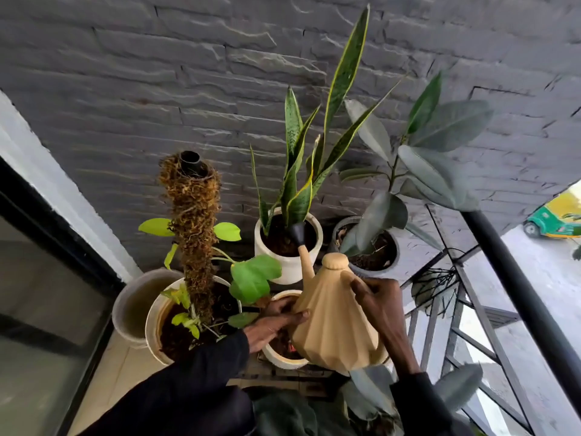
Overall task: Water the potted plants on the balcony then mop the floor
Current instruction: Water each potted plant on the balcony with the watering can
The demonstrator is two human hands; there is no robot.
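A beige ribbed watering can point(334, 319) is tilted forward, its black rose point(297, 232) over the soil of the white pot point(287, 259) that holds the snake plant point(314, 143). My right hand point(382, 306) grips the can's handle at its right side. My left hand point(273, 324) presses flat against the can's left flank, steadying it. Under the can sits a small white pot point(279, 357) with dark soil. Left of it stands a cream pot point(154, 322) with a moss pole point(195, 228) and light green leaves. A grey pot point(372, 247) with a rubber plant is at the right.
A dark stone wall point(188, 89) backs the pots. An empty grey pot point(132, 306) leans by the glass door point(41, 294) on the left. A black metal railing point(515, 278) runs along the right, with the street and a green vehicle point(553, 220) beyond. More leaves point(371, 394) lie in the foreground.
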